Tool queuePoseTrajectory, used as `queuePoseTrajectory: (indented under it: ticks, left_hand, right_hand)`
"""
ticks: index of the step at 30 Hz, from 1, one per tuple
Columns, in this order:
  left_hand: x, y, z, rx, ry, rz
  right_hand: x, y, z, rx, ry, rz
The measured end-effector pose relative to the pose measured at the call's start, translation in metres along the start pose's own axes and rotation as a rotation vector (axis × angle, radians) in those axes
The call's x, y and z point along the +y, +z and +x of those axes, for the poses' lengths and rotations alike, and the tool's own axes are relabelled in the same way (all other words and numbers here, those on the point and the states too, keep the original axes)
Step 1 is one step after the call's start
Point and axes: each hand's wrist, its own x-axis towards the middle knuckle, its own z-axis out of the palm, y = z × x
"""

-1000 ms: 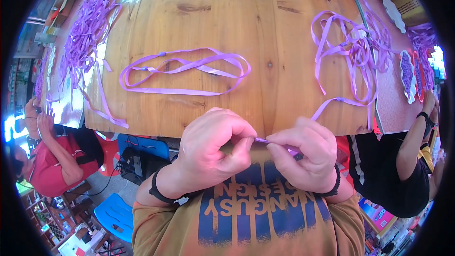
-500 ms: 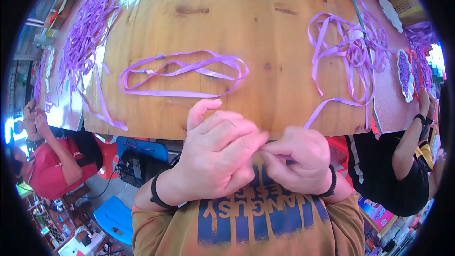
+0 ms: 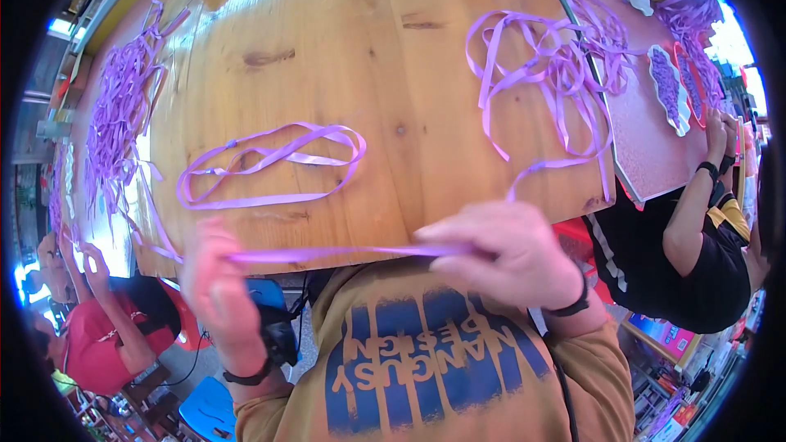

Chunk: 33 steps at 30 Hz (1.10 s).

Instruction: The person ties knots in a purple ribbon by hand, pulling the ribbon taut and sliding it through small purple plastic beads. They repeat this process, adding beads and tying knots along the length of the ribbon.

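At nine o'clock a heap of purple ribbon strips (image 3: 115, 115) lies along the far left edge of the wooden worktop (image 3: 344, 57). Just inside it, a looped purple ribbon (image 3: 262, 168) rests flat on the wood. Below, at seven o'clock, the left hand (image 3: 214, 278) is closed, pinching one end of a taut purple ribbon (image 3: 327, 254) that stretches level across the worktop's near edge. At five o'clock the right hand (image 3: 503, 254) is closed on the other end, fingers curled over it. At two o'clock a loose tangle of ribbons (image 3: 548, 74) spreads on the worktop, one strand trailing down toward the right hand. At three o'clock another person's arm (image 3: 696, 213) leans in.
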Motion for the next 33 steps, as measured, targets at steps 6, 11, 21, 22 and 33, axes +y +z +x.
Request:
queuePoseTrajectory:
  ticks: [6, 11, 21, 22, 33]
  left_hand:
    - [-0.047, -0.053, 0.006, 0.202, -0.334, 0.059]
    - [-0.044, -0.032, 0.021, 0.135, -0.679, 0.305]
    - [0.066, 0.066, 0.023, -0.531, 0.287, -0.206]
    - [0.063, 0.072, 0.02, -0.539, 0.275, -0.289]
    - [0.011, 0.011, 0.013, -0.258, -0.096, -0.479]
  right_hand:
    - [-0.002, -0.048, -0.024, 0.199, 0.335, 0.167]
    - [-0.011, -0.043, -0.026, 0.275, 0.488, 0.495]
    - [-0.016, -0.005, -0.013, -0.051, 0.334, 0.621]
    - [-0.02, -0.002, -0.012, -0.012, 0.366, 0.655]
    - [-0.006, -0.046, -0.023, 0.322, 0.296, 0.491]
